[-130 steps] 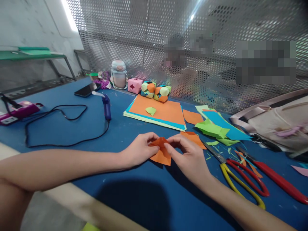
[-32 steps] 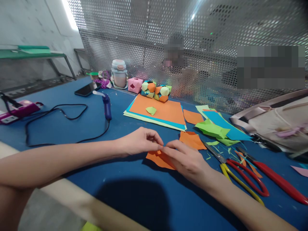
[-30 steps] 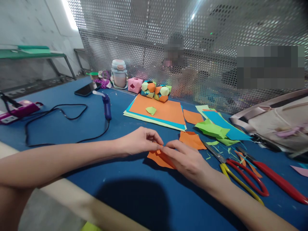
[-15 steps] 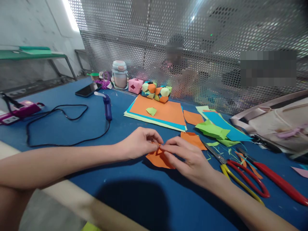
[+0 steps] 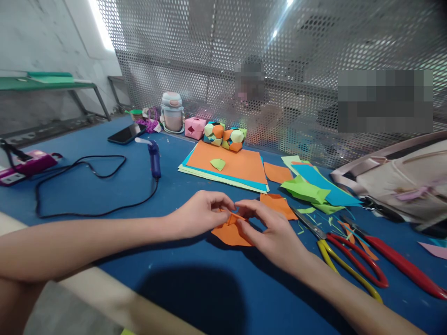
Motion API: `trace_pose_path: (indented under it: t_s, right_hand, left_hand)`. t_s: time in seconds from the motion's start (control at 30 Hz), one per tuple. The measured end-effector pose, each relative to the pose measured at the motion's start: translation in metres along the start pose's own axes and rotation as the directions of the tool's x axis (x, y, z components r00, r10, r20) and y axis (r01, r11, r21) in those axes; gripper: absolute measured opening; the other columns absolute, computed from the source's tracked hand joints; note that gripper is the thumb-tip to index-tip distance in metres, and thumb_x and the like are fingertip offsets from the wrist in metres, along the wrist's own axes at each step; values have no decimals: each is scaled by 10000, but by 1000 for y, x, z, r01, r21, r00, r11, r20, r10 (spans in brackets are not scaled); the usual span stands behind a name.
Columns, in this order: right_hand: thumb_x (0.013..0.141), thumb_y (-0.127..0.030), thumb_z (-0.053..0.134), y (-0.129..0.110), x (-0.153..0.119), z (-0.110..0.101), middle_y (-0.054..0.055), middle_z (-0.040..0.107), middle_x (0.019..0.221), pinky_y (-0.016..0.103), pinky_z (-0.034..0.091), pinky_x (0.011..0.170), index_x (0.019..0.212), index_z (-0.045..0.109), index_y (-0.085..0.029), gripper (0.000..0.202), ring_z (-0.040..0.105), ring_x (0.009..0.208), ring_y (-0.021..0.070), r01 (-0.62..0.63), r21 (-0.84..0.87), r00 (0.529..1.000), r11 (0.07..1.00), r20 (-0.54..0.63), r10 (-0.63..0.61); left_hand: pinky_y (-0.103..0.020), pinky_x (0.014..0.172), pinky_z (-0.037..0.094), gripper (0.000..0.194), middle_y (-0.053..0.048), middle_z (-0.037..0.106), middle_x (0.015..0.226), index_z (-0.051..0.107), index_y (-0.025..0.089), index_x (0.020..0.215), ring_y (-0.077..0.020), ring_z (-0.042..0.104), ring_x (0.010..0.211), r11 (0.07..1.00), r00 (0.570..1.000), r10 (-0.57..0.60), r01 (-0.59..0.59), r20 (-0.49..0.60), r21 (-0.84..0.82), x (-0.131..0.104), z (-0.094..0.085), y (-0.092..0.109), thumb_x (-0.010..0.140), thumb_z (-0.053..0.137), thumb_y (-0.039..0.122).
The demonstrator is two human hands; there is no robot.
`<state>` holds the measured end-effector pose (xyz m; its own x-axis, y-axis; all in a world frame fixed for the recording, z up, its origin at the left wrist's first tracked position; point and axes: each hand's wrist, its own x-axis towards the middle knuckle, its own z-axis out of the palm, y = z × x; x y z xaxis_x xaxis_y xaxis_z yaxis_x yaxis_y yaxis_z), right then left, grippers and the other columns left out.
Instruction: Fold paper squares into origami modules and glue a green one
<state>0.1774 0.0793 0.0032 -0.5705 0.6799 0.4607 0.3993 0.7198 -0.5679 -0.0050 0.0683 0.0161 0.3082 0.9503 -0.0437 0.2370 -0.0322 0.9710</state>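
Observation:
An orange piece of paper with a folded upper edge is between my two hands, over the blue table. My left hand pinches its upper left part between thumb and fingers. My right hand grips the upper right part, thumb on the near side and index finger arched behind. Beyond the hands lies a stack of coloured sheets, orange on top, with a small folded green piece on it. Another orange piece lies just past my right hand.
Red-and-yellow-handled scissors and a red-handled tool lie at right, near green scraps and a bag. A purple glue gun with a black cord, a phone, a bottle and paper models stand farther back.
The fingers of my right hand have lifted and parted from those of my left, showing more of the paper's folded top edge. The view has shifted slightly.

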Motion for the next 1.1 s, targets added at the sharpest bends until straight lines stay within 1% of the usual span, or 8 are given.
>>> trace_pose_path:
  t_s: [0.13,0.3,0.43,0.53,0.8,0.93,1.0,1.1]
  right_hand:
    - [815,-159,531,1,-2,2,37,651,841,281,530,667,1024,564,-191,214,618,738,154,-69,-7,997,998,-37,69]
    - [818,-173,522,2,-3,3,44,659,835,283,536,673,1020,568,-182,207,628,735,157,-58,-31,997,998,-61,56]
    - [818,-174,512,2,-2,3,40,655,815,286,533,665,1012,568,-189,202,626,728,160,-53,-48,997,997,-62,50]
    - [817,-170,512,3,-2,2,40,652,815,283,532,661,1010,564,-191,201,622,723,157,-51,-48,997,998,-57,48]
    - [825,-135,502,1,-2,2,32,642,822,266,511,644,1009,549,-193,199,602,719,145,-17,-37,1000,999,-17,16]
    - [829,-128,495,2,-3,2,35,635,841,276,501,676,1009,545,-196,199,594,743,144,19,-28,1000,999,-14,-20]
    - [825,-148,502,2,-3,3,39,632,833,292,501,682,1017,545,-190,201,592,738,148,-16,-6,1000,1000,-27,16]
    - [808,-204,524,1,-1,3,56,630,863,311,511,686,1028,541,-180,221,597,746,154,-174,105,984,979,-18,177]
  left_hand:
    - [-172,492,364,130,35,553,610,624,133,798,-72,480,538,987,1000,25,-23,-11,160,-4,1,3,716,525,154]
    - [-170,520,368,159,23,592,616,657,128,768,-79,506,565,934,995,93,-79,-21,348,-5,-1,5,770,503,169]
    - [-179,611,392,207,-4,669,743,684,139,860,-97,568,672,854,983,183,-176,34,490,-3,-4,5,798,488,156]
    - [-182,623,391,213,-16,681,756,689,135,855,-103,582,681,813,978,198,-205,72,546,-2,-5,5,808,482,151]
    - [-177,551,369,172,2,649,672,675,128,813,-90,535,582,836,986,166,-154,25,526,-3,-2,4,770,512,162]
    - [-187,565,372,238,-7,667,700,693,130,848,-103,550,619,861,987,141,-160,76,482,-3,-1,1,812,501,266]
    - [-191,562,368,271,-9,666,686,699,128,801,-105,548,620,872,989,126,-147,76,467,-2,-1,-1,829,473,275]
    - [-189,552,371,259,-4,658,679,695,125,779,-107,538,623,918,995,99,-97,14,386,-1,0,-4,813,486,274]
